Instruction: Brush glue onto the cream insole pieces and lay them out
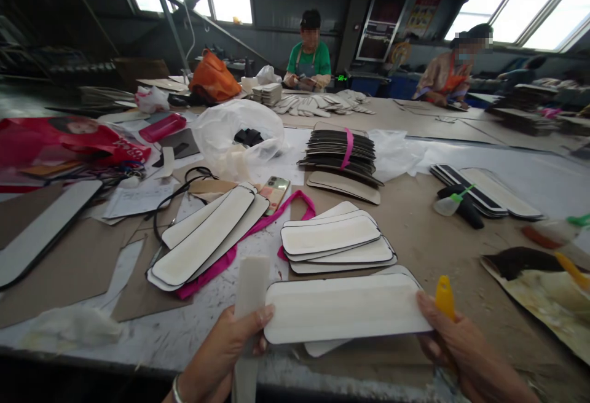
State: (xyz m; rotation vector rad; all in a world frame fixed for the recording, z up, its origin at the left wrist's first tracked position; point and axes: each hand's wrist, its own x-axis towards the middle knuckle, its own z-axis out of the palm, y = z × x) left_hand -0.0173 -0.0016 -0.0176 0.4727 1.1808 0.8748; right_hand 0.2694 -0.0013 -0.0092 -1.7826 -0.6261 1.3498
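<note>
A long cream panel with rounded corners is held level above the near table edge. My left hand is closed on its left end, thumb on top. A pale flat strip runs upright through the same hand. My right hand pinches the panel's right end and also has a tool with a yellow handle tucked in it; the tool's other end is hidden. Beneath the held panel lies another pale panel. Just beyond is a small fanned stack of dark-edged cream panels.
More cream panels lie left of centre, by a pink ribbon and a phone. A dark bundle stands behind. To the right are a small green-tipped bottle and panels. Two people work across the table.
</note>
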